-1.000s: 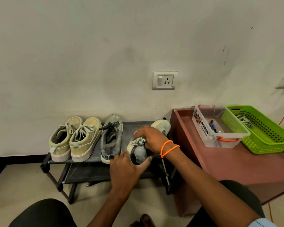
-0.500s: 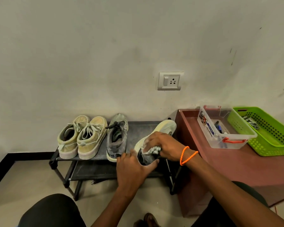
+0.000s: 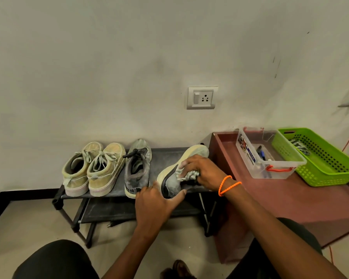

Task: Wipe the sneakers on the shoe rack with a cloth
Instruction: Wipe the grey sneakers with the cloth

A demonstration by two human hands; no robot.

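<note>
My left hand grips the tilted grey, cream-soled sneaker's heel; my right hand presses a bunched grey cloth against its side.

Under our right hand we see a crumpled grey-white woven cloth, soft and matt, pressed to a tilted grey sneaker with a pale rubbery sole; its side panel looks dusty and dull. Our left hand grips its dark heel. Left of that hand stand a matt grey suede-like sneaker with black laces and a pair of rough, faded olive canvas sneakers. They rest on a black shoe rack of dull plastic-looking tubes and dusty shelves. Right of our hands we see a smooth, faintly glossy reddish-brown table, a clear glossy plastic box and a perforated bright green plastic basket.
</note>
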